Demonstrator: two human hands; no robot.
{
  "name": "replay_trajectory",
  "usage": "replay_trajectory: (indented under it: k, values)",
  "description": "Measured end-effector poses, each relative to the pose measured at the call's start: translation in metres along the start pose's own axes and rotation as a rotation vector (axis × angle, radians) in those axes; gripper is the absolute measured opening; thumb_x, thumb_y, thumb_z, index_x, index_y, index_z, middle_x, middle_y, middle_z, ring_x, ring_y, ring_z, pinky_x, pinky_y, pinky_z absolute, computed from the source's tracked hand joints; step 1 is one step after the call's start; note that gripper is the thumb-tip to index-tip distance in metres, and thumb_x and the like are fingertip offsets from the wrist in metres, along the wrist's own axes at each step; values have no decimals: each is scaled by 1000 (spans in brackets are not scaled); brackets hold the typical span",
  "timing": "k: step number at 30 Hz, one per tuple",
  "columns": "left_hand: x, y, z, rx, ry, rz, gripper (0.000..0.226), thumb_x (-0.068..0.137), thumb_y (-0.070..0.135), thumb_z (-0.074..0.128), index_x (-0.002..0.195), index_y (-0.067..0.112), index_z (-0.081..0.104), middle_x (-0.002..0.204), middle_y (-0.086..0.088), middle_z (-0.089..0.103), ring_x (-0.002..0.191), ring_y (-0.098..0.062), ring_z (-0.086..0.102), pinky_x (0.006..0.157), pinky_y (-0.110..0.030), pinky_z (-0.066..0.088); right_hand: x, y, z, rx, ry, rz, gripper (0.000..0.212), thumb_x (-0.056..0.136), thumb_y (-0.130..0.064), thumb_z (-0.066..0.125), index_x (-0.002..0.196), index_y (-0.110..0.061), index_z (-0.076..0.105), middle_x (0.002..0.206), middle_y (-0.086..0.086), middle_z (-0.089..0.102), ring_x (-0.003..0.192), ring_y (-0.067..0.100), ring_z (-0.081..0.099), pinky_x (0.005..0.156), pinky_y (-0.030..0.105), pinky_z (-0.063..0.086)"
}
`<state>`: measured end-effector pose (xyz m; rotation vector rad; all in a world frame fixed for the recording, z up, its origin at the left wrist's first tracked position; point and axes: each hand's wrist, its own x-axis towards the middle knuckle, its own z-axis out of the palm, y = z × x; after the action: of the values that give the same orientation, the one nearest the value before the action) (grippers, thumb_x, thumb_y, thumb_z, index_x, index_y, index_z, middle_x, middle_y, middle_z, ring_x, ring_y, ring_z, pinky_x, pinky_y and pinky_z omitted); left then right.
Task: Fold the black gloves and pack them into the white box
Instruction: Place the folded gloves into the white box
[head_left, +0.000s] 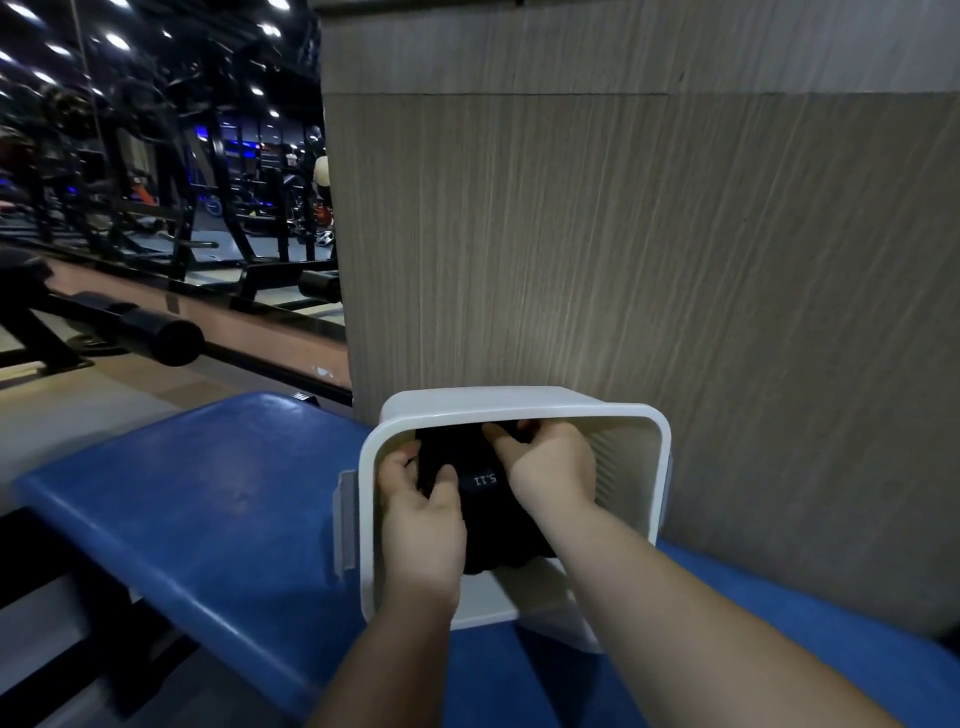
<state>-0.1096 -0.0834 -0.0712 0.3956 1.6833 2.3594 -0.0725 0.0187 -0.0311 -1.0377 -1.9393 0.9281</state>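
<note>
- The grey wood-grain panel (675, 234) fills the back of the view, and dark gym machines (156, 182) stand far away on the left. Neither takes part in the task.
- The blue padded worktop (208, 493) carries the white box (519, 400). The box stands at the far edge of the worktop, right against the panel, with its opening toward the camera.
- The black gloves (485, 512) are inside the white box as one dark bundle, with a small white print "5.11" on top. I judge that the folding is done and that the packing step is in hand, near its end.
- The bundle lies between the two hands, low in the box. I cannot tell whether it touches the bottom, because the hands and the dark cloth hide this.
- The left hand (421, 519) grips the left edge of the bundle, with the thumb on top and the fingers curled around the side.
- The right hand (550, 473) holds the far right part, its fingers curled over the back edge of the bundle.
- The next move, as I judge, calls for pressing the bundle flat on the bottom. Then both hands should loosen slowly and lift out without pulling the fold open.
</note>
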Motion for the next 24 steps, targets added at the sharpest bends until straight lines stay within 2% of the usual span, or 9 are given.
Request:
replay_trajectory:
  k: [3,5,8,11,13,17,19,22,24]
  values:
    - [0,-1,1,142,30,93,38,96,24,52,131,35,42,124,10,53,110,-12,50,93,-31,39,5,3,2,-69,-13,13,33,73,-53,71,74,-21,61,84,-3,65,86,18,58,74,21,38]
    - [-1,-1,1,246,44,137,39,97,25,50,134,33,41,125,7,53,111,-13,50,91,-29,37,8,6,4,-127,-56,-16,30,75,-52,69,75,-24,60,83,-6,64,95,21,58,77,23,40]
    - [2,-6,-1,466,91,258,39,98,24,46,137,27,42,141,1,45,126,-21,44,102,-34,36,9,8,3,-284,-148,-122,23,83,-53,59,82,-31,58,91,-3,66,108,27,53,87,29,43]
    - [5,-11,-3,624,85,364,44,98,17,43,141,22,43,152,0,29,139,-21,29,115,-40,27,7,10,0,-432,-221,-243,29,90,-53,48,104,-32,64,109,1,66,114,27,50,101,34,33]
    - [5,-14,-4,744,49,399,45,98,16,40,143,21,42,156,0,23,142,-21,21,118,-41,21,5,13,0,-506,-230,-328,34,93,-51,42,111,-32,65,115,0,65,118,24,49,102,34,28]
    - [5,-16,-4,944,23,372,47,99,20,36,146,22,36,160,0,10,146,-21,6,118,-34,7,2,21,-4,-565,-244,-461,39,97,-50,36,117,-32,64,127,-4,59,124,22,44,104,35,25]
    - [6,-18,-5,1005,34,384,47,98,18,38,145,22,38,160,0,10,146,-20,6,118,-33,7,0,24,-7,-582,-290,-497,41,97,-52,35,124,-35,59,136,-9,52,129,19,37,107,35,20]
    - [5,-20,-7,1015,32,467,49,92,8,44,139,19,48,157,1,23,145,-19,10,117,-28,6,-1,29,-11,-643,-362,-530,46,97,-54,32,136,-36,46,147,-12,39,138,14,24,113,37,10]
    - [2,-17,-5,1054,12,497,53,89,6,44,140,20,48,154,2,31,143,-17,11,115,-24,3,-1,34,-12,-670,-380,-541,47,97,-54,30,140,-37,40,150,-13,34,141,12,19,116,40,7]
